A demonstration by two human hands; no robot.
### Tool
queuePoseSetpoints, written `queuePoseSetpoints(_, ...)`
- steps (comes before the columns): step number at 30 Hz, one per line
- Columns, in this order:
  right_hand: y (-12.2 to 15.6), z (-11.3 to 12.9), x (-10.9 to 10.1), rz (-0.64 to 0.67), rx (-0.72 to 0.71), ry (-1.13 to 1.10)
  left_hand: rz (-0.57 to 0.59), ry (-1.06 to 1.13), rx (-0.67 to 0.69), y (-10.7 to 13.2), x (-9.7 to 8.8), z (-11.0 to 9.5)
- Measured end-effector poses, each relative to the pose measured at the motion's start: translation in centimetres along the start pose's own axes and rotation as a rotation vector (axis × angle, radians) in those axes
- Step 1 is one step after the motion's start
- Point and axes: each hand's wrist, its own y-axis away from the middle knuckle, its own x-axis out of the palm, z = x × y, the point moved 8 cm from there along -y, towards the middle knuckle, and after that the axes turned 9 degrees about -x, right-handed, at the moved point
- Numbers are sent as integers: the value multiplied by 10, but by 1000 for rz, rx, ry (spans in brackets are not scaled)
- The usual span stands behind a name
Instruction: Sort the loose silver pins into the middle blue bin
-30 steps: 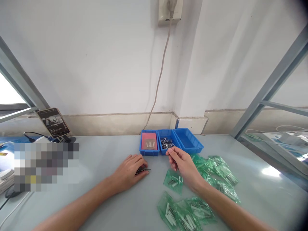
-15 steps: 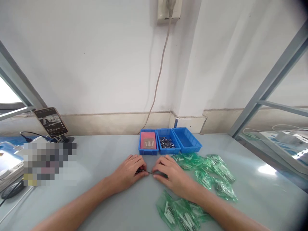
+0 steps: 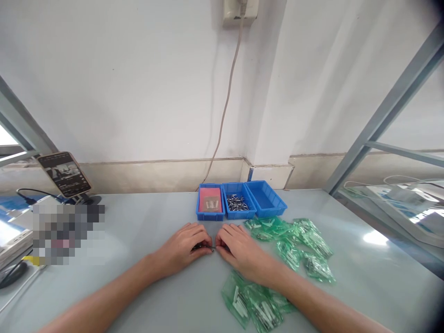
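My left hand (image 3: 189,244) rests on the table with its fingers curled round something small and dark, mostly hidden by the fingers. Close beside it, my right hand (image 3: 239,249) is closed, thumb against the fingers. A thin dark sliver (image 3: 213,247) shows in the narrow gap between the two sets of fingertips; its kind cannot be made out. Beyond the hands stand a blue bin of small metal screw-like pieces (image 3: 238,203) and a blue bin with a pink sheet (image 3: 210,193) and a small clear packet. Green plastic bags (image 3: 268,226) of white and metal pieces lie near my right hand.
A third blue bin (image 3: 265,200) stands at the right of the row. More green bags (image 3: 262,307) lie under my right forearm. At the left a phone (image 3: 65,173) stands on a holder beside cables. Metal frame posts (image 3: 385,115) rise at both sides.
My right hand has moved left, towards my left hand, and its fingers have closed in. Less of the thin dark piece shows between the hands. The view has shifted slightly.
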Motion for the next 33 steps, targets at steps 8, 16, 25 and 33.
queuePoseSetpoints(8, -3, 0, 6, -3, -13, 161, -16, 41, 40, 1, 1, -1)
queuePoseSetpoints(16, 2, -10, -8, -51, 52, 216, -70, 26, 57, 1, -3, -5)
queuePoseSetpoints(25, 3, -12, -3, -34, 56, 116, -76, -6, 31, 0, -2, 0)
queuePoseSetpoints(33, 5, -31, -12, -134, 200, -111, -68, -32, 2, 1, -1, 4)
